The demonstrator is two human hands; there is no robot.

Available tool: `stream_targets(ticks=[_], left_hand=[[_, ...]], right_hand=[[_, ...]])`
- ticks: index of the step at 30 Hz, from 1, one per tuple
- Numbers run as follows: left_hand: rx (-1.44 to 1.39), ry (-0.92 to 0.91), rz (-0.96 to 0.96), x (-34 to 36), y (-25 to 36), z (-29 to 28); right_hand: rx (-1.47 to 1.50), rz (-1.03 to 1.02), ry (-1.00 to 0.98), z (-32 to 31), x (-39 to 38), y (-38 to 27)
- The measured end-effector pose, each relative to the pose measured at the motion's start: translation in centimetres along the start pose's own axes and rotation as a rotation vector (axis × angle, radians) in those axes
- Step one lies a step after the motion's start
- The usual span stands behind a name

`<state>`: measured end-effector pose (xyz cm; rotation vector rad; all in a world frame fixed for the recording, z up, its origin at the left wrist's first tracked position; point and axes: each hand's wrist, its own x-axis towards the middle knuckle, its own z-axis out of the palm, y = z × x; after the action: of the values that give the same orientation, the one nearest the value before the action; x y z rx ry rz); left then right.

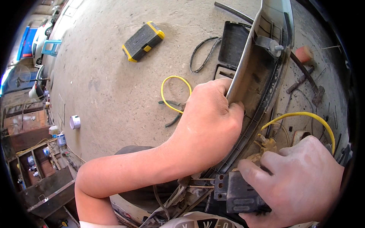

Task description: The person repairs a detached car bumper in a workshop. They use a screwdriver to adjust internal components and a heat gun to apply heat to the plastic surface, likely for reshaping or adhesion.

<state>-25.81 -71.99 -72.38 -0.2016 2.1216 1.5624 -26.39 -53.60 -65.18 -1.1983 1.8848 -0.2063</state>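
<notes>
Starting at the far left, metal shelves with small tins stand along the wall; a small white can sits on the concrete floor; further along lie a black and yellow tool case, a loop of yellow wire and a loose black rubber strip.

Nearer the middle, the left hand is clenched round the edge of a long grey plastic panel, fingers curled over its rim, holding it tilted up off the floor; the panel runs from the upper right down toward the person's lap.

To the right, the right hand is closed on a black boxy connector at the panel's lower end, thumb on top; thin metal pins stick out of its left side; a second yellow wire arcs just above that hand.

By my reading, the step in hand is working the connector at the panel's foot; the next move calls for a steady left grip while the right pushes or pulls squarely, so the pins do not bend.
</notes>
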Motion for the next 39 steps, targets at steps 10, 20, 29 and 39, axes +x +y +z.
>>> stream_targets(ticks=[10,20,29,39], left_hand=[[-0.035,-0.01,0.039,-0.2,0.3,0.1],[-0.069,-0.008,0.023,-0.1,0.1,0.3],[-0.024,-0.014,0.034,0.0,0.2,0.4],[-0.057,-0.005,0.026,0.0,0.3,0.4]], right_hand=[[-0.01,0.024,0.02,-0.2,-0.5,-0.5],[-0.038,0.024,0.033,-0.8,-0.9,-0.8],[-0.039,0.025,0.06,-0.8,-0.6,-0.8],[-0.051,0.055,0.073,-0.9,-0.7,-1.2]])
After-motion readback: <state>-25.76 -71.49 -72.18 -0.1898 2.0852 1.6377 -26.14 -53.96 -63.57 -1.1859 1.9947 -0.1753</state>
